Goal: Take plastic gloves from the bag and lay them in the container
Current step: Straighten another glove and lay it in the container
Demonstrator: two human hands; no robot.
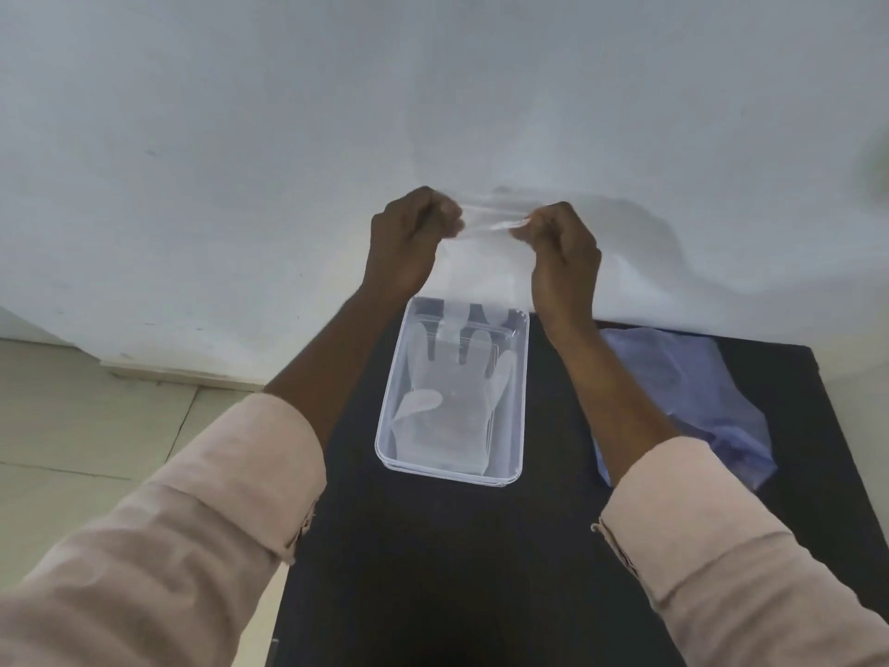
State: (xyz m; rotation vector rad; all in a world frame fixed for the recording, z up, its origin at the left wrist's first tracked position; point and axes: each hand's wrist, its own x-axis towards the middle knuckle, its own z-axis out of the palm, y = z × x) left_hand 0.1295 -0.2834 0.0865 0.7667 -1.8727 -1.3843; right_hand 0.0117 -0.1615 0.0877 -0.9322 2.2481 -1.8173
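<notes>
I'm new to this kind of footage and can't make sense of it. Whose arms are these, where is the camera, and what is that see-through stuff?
There is no machine here: a person wears one camera on the head, looking down at their own arms. The left hand and right hand pinch the top edge of a clear plastic glove, held stretched between them so it hangs above the far end of a clear container. Inside that container a glove already laid down lies flat, fingers pointing away. The container stands on a black table. To its right lies a crumpled bluish plastic bag, apart from the container. Behind is a pale wall.
</notes>
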